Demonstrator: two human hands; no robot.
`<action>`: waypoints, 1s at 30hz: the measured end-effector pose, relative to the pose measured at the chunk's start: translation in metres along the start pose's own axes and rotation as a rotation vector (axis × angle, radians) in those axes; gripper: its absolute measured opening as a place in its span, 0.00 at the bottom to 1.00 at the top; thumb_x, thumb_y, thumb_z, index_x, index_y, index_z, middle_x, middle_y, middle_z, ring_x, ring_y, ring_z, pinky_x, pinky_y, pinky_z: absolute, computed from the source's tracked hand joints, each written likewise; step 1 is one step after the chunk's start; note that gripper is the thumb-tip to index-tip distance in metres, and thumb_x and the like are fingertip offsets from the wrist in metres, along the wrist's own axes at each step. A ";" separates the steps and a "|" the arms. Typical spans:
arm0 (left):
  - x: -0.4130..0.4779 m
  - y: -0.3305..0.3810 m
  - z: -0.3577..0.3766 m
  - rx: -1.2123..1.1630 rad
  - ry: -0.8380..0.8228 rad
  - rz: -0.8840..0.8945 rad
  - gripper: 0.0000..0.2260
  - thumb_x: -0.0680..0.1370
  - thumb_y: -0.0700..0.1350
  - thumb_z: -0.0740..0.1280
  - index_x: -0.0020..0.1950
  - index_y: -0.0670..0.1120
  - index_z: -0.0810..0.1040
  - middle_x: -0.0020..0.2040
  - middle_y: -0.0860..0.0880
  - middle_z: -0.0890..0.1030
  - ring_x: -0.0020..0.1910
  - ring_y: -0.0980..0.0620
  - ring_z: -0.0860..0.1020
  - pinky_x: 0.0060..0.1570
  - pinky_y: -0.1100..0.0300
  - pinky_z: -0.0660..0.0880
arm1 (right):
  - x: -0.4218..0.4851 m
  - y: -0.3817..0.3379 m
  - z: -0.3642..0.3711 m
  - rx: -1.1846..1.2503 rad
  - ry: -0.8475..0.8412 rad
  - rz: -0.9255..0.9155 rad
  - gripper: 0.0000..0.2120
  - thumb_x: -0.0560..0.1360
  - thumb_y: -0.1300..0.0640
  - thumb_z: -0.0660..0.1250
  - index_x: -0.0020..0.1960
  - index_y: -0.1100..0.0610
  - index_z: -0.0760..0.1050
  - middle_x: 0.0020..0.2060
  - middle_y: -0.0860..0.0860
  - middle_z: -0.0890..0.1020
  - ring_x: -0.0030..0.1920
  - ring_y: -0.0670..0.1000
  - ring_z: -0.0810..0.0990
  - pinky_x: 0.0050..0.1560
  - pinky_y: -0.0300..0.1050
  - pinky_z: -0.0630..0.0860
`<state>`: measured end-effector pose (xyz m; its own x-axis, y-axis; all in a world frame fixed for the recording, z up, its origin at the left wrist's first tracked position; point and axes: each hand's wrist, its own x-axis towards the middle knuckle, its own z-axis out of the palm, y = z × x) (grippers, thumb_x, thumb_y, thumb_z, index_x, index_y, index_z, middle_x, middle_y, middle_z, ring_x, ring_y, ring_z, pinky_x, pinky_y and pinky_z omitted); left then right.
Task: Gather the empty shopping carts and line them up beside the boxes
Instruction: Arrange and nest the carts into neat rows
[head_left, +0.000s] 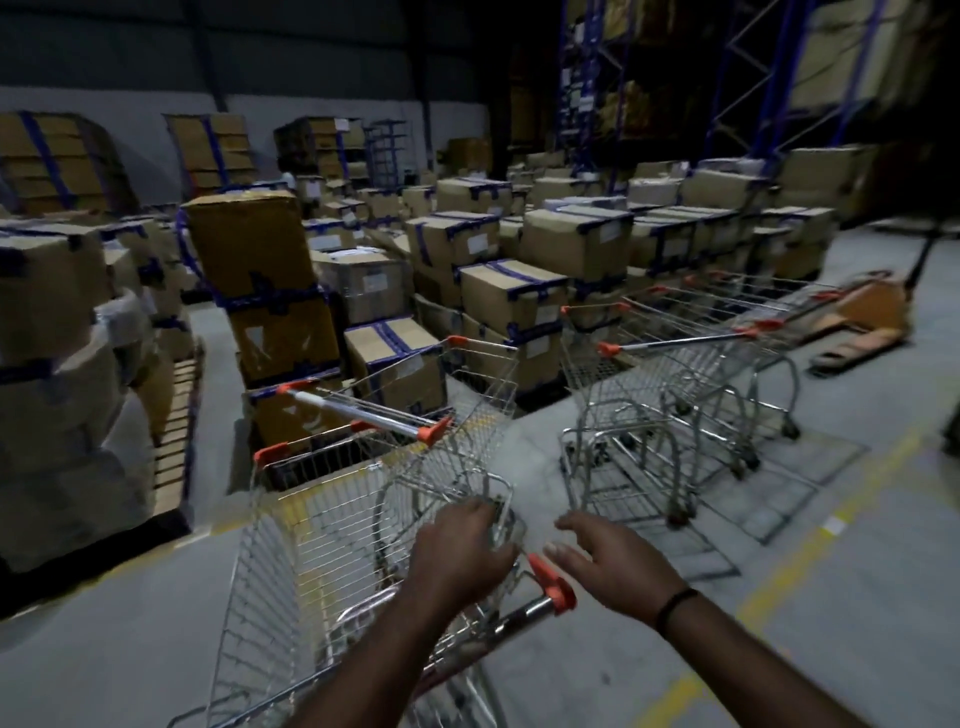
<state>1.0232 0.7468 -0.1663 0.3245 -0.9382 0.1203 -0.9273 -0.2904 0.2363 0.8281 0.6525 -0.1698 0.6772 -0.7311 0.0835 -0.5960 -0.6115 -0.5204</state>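
Note:
A wire shopping cart (291, 561) with orange handle caps stands right in front of me. My left hand (462, 545) grips the wire flap at its rear, just above the handle bar (524, 610). My right hand (602, 561) hovers beside the handle's orange end cap with its fingers spread, holding nothing. A second cart (457, 415) is nested into the front of the near one. A row of several nested carts (675, 374) stands to the right, beside stacked cardboard boxes (519, 306).
Taped cardboard boxes on pallets fill the left side (52, 322) and the back. An orange pallet jack (872, 317) lies at the far right. Blue racking (587, 93) rises behind. Yellow floor lines (810, 535) run along the bare concrete on the right.

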 end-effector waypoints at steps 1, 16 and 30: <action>0.005 0.006 0.000 -0.017 0.013 0.024 0.24 0.76 0.64 0.62 0.68 0.53 0.75 0.66 0.53 0.76 0.67 0.48 0.72 0.62 0.52 0.72 | -0.004 0.002 -0.007 -0.001 0.016 0.019 0.35 0.73 0.26 0.59 0.68 0.50 0.75 0.64 0.45 0.78 0.64 0.47 0.76 0.57 0.39 0.70; 0.097 0.164 0.005 -0.057 -0.014 0.241 0.28 0.77 0.65 0.63 0.73 0.53 0.71 0.71 0.52 0.73 0.70 0.47 0.70 0.64 0.45 0.72 | -0.023 0.099 -0.144 -0.033 0.245 0.154 0.46 0.65 0.18 0.51 0.71 0.46 0.71 0.68 0.45 0.76 0.65 0.47 0.76 0.55 0.40 0.70; 0.197 0.403 0.065 -0.157 -0.011 0.424 0.29 0.75 0.66 0.63 0.70 0.51 0.76 0.68 0.50 0.77 0.68 0.46 0.73 0.64 0.49 0.73 | -0.059 0.285 -0.278 -0.096 0.284 0.323 0.31 0.77 0.33 0.61 0.76 0.46 0.65 0.74 0.45 0.69 0.70 0.48 0.71 0.66 0.47 0.71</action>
<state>0.7013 0.4323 -0.1104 -0.0804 -0.9703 0.2282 -0.9382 0.1510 0.3115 0.4982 0.4374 -0.0872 0.3123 -0.9352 0.1670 -0.8039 -0.3538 -0.4780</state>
